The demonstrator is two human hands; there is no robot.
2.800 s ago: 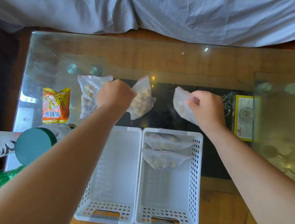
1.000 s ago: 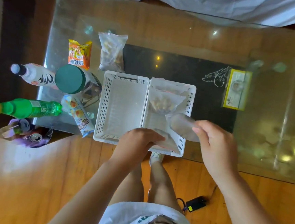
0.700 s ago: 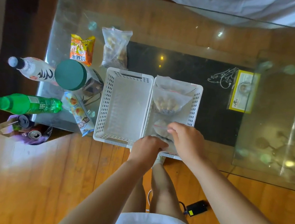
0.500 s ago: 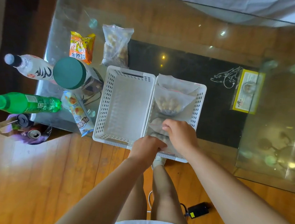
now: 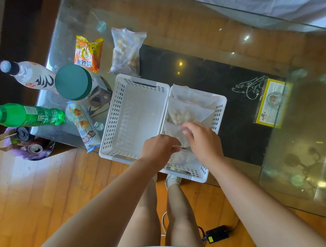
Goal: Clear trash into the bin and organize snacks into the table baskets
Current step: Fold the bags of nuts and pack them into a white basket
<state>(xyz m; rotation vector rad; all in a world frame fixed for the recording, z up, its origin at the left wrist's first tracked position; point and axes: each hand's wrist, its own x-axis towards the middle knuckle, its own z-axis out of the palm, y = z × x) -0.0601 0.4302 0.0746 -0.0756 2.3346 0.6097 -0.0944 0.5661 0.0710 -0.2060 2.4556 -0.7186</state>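
Observation:
Two white perforated baskets stand side by side at the near edge of the glass table. The left basket [image 5: 142,81] is empty. The right basket [image 5: 219,112] holds several clear zip bags of snacks [image 5: 186,113]. My right hand [image 5: 204,140] is inside the right basket, its fingers over a clear snack bag [image 5: 174,133] that it holds. My left hand [image 5: 160,148] is curled at that bag's near edge and pinches it. On the table behind the baskets lie one more clear snack bag [image 5: 127,51] and an orange snack packet [image 5: 87,54].
Left of the baskets stand a green-lidded jar [image 5: 73,82], a white bottle [image 5: 30,75], a green bottle [image 5: 25,115] and a blue-white snack packet [image 5: 85,126]. A bin [image 5: 27,151] with a can sits on the floor below. A yellow box [image 5: 272,105] lies under the glass at right.
Both hands carried clear snack bags from the table's middle into the right basket. The right hand lowered its bag beside the left hand. The view tilted down.

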